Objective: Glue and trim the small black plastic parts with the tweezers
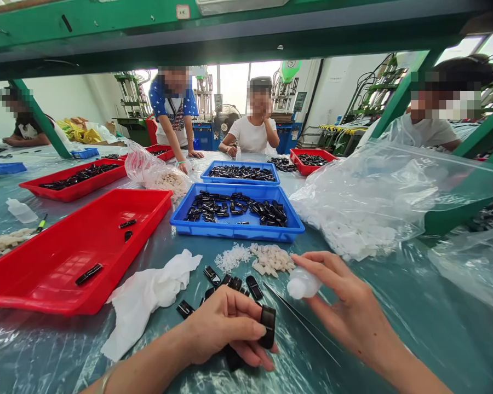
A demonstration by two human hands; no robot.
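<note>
Between the thumb and fingers of my left hand [225, 325] is a glossy black plastic part [268, 326], held upright. My right hand [349, 298] is closed around a small white squeeze bottle [303, 283], tilted with its end toward me. Metal tweezers [308, 325] lie on the table between my hands. Several more black parts [211, 276] are scattered behind and beneath my left hand. Just beyond them sit a small heap of clear bits [232, 257] and a heap of beige pieces [272, 259].
A blue tray [236, 236] of black parts stands ahead, and a red tray [36, 298] with a few parts is at left. White tissue [156, 293] lies beside it. A clear plastic bag [361, 208] of white pieces sits at right. Green shelf [230, 41] crosses overhead; people sit and stand beyond.
</note>
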